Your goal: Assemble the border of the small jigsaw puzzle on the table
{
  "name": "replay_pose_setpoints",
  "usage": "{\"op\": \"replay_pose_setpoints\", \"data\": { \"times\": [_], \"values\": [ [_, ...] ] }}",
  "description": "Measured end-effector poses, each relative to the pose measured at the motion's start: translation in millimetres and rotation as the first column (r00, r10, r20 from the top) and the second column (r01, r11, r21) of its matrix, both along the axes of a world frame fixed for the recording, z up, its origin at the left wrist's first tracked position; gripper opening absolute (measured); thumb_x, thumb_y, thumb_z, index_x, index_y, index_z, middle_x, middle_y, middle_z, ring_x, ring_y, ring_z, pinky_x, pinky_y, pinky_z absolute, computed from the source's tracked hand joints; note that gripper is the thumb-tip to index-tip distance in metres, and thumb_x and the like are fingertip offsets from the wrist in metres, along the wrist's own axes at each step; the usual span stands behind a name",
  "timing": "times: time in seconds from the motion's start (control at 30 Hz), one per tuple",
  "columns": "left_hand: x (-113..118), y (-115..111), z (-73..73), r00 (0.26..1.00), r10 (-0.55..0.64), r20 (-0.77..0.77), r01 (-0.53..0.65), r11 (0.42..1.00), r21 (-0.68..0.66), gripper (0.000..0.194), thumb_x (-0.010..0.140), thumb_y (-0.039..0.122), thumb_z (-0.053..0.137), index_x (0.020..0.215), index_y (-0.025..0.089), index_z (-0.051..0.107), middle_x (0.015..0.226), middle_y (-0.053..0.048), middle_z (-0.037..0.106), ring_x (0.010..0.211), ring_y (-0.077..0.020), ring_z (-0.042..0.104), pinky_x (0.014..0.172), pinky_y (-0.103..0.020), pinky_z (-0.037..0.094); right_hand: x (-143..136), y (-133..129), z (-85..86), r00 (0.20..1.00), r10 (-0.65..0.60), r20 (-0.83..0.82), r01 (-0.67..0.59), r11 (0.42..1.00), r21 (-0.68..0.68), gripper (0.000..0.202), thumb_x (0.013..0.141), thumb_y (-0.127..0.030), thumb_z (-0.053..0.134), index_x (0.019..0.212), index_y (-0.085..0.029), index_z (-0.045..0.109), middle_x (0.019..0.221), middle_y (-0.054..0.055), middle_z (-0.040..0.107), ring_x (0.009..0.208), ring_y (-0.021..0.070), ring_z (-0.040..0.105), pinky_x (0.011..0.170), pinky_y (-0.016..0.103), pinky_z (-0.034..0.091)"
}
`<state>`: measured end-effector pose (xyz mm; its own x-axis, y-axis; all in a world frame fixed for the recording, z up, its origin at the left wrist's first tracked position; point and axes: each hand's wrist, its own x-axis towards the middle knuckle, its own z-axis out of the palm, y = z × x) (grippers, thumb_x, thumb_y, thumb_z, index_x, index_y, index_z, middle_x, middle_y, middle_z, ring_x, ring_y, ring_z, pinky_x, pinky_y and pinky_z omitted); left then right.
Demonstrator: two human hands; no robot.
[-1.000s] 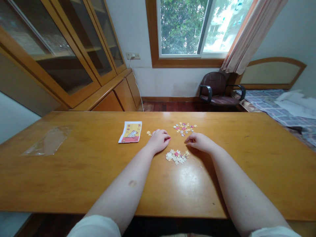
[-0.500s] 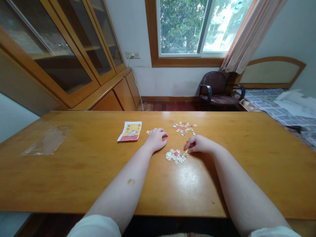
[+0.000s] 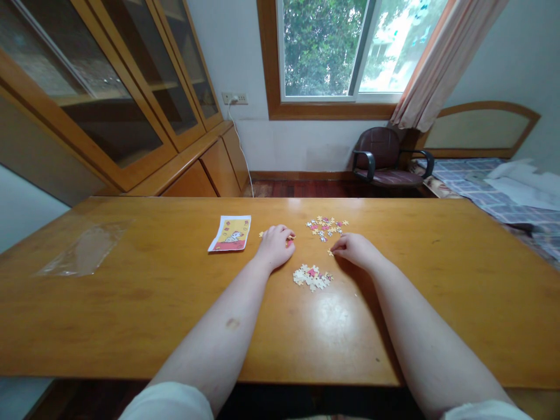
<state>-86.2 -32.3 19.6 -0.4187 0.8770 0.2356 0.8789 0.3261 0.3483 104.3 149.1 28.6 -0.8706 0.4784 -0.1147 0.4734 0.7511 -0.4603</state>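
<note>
My right hand [image 3: 352,248] pinches a small yellow puzzle piece [image 3: 330,252] at its fingertips, just over the table. My left hand [image 3: 276,245] rests on the table with curled fingers around a few yellow and red pieces [image 3: 289,240]; whether it grips one is hidden. Another yellow piece [image 3: 261,234] lies at its left. Between and below the hands is a pile of mostly white, face-down pieces [image 3: 312,278]. Beyond them lies a spread of yellow, red and patterned pieces [image 3: 325,226]. A picture card [image 3: 231,234] with a cartoon animal lies left of my left hand.
A clear plastic bag [image 3: 90,249] lies at the left of the wooden table [image 3: 175,326]. Past the far edge are a dark chair [image 3: 380,157], a bed [image 3: 476,181] and a window. A glass-door cabinet [image 3: 131,105] stands at the left.
My right hand has moved up and away from the white pile, bringing a yellow piece with it. My left hand has shifted slightly, showing more of the pieces by its fingers.
</note>
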Motion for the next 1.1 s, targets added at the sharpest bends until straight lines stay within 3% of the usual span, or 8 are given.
{"op": "replay_pose_setpoints", "data": {
  "times": [0.07, 0.2, 0.57, 0.67, 0.8, 0.93, 1.1],
  "values": [
    [0.5, 0.0, 0.8, 1.0, -0.006, 0.004, 0.006, 1.0, 0.005, 0.021, 0.08, 0.025, 0.052, 0.096, 0.024, 0.066, 0.103, -0.005, 0.061, 0.099, -0.0241, 0.053, 0.088, -0.04, 0.041, -2.9, 1.3, -2.2, 0.997, -0.066, -0.034, 0.07, 0.993, 0.099, 0.017, 0.076, -0.025, 0.061, 0.083, -0.023, 0.077, 0.088, 0.005, 0.069, 0.079, 0.0171, 0.061, 0.07, 0.025, 0.043],
    [1.4, 0.3, 2.4, 1.0, -0.019, 0.014, 0.019, 1.0, 0.019, 0.021, 0.08, 0.025, 0.051, 0.095, 0.023, 0.067, 0.102, -0.006, 0.061, 0.098, -0.0232, 0.053, 0.089, -0.038, 0.041, -6.0, 3.3, -8.9, 0.983, -0.151, -0.102, 0.164, 0.976, 0.144, 0.019, 0.081, -0.028, 0.057, 0.087, -0.024, 0.075, 0.091, 0.004, 0.066, 0.08, 0.0161, 0.059, 0.071, 0.024, 0.042],
    [1.7, 1.3, 1.3, 1.0, -0.012, 0.015, 0.012, 0.999, 0.04, 0.022, 0.079, 0.021, 0.051, 0.093, 0.023, 0.068, 0.1, -0.005, 0.062, 0.097, -0.0219, 0.053, 0.088, -0.036, 0.041, -6.9, 6.7, -10.8, 0.984, -0.122, -0.129, 0.133, 0.988, 0.084, 0.02, 0.081, -0.026, 0.059, 0.092, -0.023, 0.076, 0.091, 0.006, 0.065, 0.08, 0.0161, 0.059, 0.074, 0.025, 0.042],
    [2.4, 0.8, 3.2, 1.0, -0.009, 0.02, 0.009, 0.999, 0.038, 0.022, 0.079, 0.02, 0.051, 0.092, 0.023, 0.068, 0.1, -0.005, 0.062, 0.096, -0.022, 0.054, 0.087, -0.036, 0.042, -5.9, 0.2, -5.5, 0.99, 0.02, -0.141, -0.029, 0.998, -0.061, 0.02, 0.076, -0.027, 0.065, 0.091, -0.021, 0.076, 0.087, 0.005, 0.065, 0.076, 0.0152, 0.057, 0.072, 0.025, 0.043],
    [2.4, 0.9, 3.4, 1.0, -0.005, 0.029, 0.004, 0.999, 0.043, 0.022, 0.079, 0.019, 0.051, 0.091, 0.023, 0.068, 0.099, -0.004, 0.062, 0.096, -0.0219, 0.053, 0.087, -0.037, 0.042, -3.5, -12.5, 3.4, 0.957, 0.274, -0.097, -0.29, 0.892, -0.346, 0.019, 0.07, -0.03, 0.07, 0.084, -0.019, 0.077, 0.079, 0.003, 0.065, 0.071, 0.0141, 0.056, 0.066, 0.025, 0.043],
    [2.6, 1.2, 3.2, 0.999, 0.001, 0.035, -0.002, 0.999, 0.038, 0.022, 0.079, 0.019, 0.051, 0.091, 0.022, 0.068, 0.099, -0.004, 0.062, 0.096, -0.0221, 0.053, 0.088, -0.037, 0.041, -2.5, -20.6, 7.2, 0.936, 0.35, -0.03, -0.326, 0.835, -0.444, 0.026, 0.061, -0.031, 0.075, 0.084, -0.019, 0.077, 0.073, 0.001, 0.064, 0.067, 0.0131, 0.054, 0.063, 0.024, 0.042],
    [3.1, 1.2, 4.4, 0.999, 0.002, 0.042, -0.003, 0.999, 0.033, 0.022, 0.079, 0.019, 0.05, 0.091, 0.023, 0.068, 0.099, -0.005, 0.062, 0.097, -0.0222, 0.053, 0.088, -0.037, 0.042, -3.5, -22.6, 4.8, 0.944, 0.33, 0.016, -0.294, 0.862, -0.414, 0.024, 0.059, -0.025, 0.074, 0.082, -0.02, 0.076, 0.069, 0.0, 0.062, 0.066, 0.013, 0.054, 0.062, 0.024, 0.041]
  ]
}}
